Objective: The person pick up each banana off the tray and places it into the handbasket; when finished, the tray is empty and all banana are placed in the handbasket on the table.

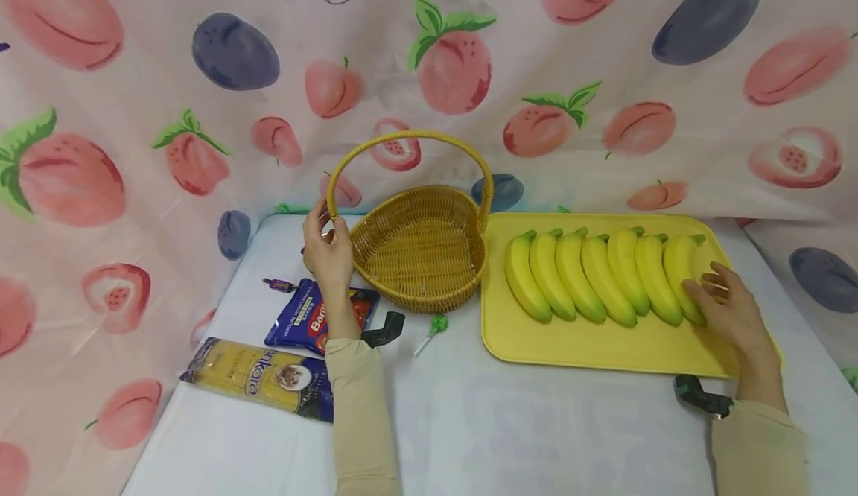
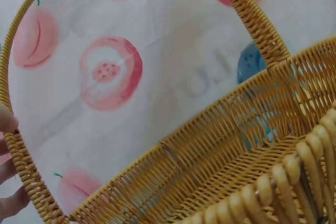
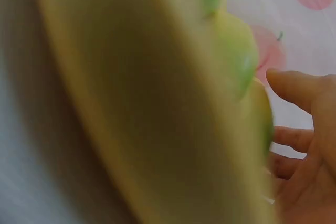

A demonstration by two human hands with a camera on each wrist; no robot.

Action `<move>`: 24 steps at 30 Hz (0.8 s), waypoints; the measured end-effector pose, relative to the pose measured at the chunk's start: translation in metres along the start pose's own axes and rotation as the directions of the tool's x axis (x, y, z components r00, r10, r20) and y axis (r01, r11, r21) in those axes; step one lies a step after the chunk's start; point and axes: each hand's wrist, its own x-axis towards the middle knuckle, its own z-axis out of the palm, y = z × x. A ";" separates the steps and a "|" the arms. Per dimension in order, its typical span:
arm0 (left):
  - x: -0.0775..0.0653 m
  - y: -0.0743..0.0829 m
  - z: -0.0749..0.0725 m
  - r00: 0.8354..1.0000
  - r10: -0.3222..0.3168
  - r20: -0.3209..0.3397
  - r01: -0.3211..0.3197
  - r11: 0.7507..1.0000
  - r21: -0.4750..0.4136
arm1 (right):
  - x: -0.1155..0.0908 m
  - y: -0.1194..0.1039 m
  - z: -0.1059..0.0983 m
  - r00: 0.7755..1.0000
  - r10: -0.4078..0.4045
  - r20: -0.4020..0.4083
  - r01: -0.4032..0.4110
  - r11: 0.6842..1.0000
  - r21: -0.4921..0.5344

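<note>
A woven wicker basket (image 1: 429, 246) with a tall arched handle (image 1: 409, 135) stands on the white table. My left hand (image 1: 328, 250) pinches the lower left side of that handle, with thumb and fingers on either side of it. In the left wrist view, the basket's woven wall (image 2: 173, 156) fills the lower right. Several yellow bananas (image 1: 593, 280) with green tips lie in a row on a yellow tray (image 1: 603, 351). Over the tray's right side is my right hand (image 1: 733, 310), its fingers spread beside the rightmost banana (image 1: 680, 265). No hold on the banana shows.
Left of the basket lie a blue Barilla packet (image 1: 295, 321), a bag of Ankara pasta (image 1: 255, 377) and a small purple wrapped sweet (image 1: 280, 285). A green lollipop (image 1: 438, 323) rests in front of the basket. A fruit-patterned curtain (image 1: 375, 42) hangs behind the table.
</note>
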 end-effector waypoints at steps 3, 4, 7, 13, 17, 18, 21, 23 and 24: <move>0.001 0.001 0.001 1.000 -0.002 0.017 0.003 1.000 -0.024 | 0.003 -0.003 0.002 1.000 -0.018 0.010 0.018 0.999 -0.028; 0.001 0.001 0.000 0.999 -0.003 0.032 0.004 1.000 -0.028 | 0.003 -0.004 0.003 1.000 -0.020 0.012 0.021 0.999 -0.040; 0.003 -0.002 -0.002 0.998 0.004 0.067 -0.004 1.000 0.003 | 0.005 -0.006 0.006 1.000 -0.015 0.001 0.015 0.998 -0.060; 0.003 0.000 -0.006 0.996 -0.007 0.087 0.005 1.000 0.025 | 0.002 -0.007 0.009 1.000 0.000 -0.020 -0.001 0.998 -0.066; 0.005 0.000 -0.006 0.999 -0.009 0.053 0.007 0.999 0.045 | -0.001 -0.007 0.011 1.000 0.013 -0.026 -0.015 0.999 -0.051; 0.005 -0.001 -0.006 0.999 -0.009 0.049 0.007 0.999 0.049 | -0.002 -0.007 0.011 1.000 0.018 -0.023 -0.019 0.999 -0.048; 0.006 -0.001 -0.005 0.999 -0.016 0.051 0.012 0.998 0.068 | -0.005 -0.010 0.009 0.999 0.030 -0.021 -0.031 0.998 -0.053; 0.006 -0.002 -0.005 0.998 -0.020 0.062 0.015 0.997 0.073 | -0.008 -0.013 0.007 0.999 0.042 -0.017 -0.043 0.997 -0.062; 0.006 -0.002 -0.005 0.998 -0.020 0.067 0.015 0.997 0.077 | -0.009 -0.015 0.006 0.999 0.048 -0.015 -0.049 0.997 -0.063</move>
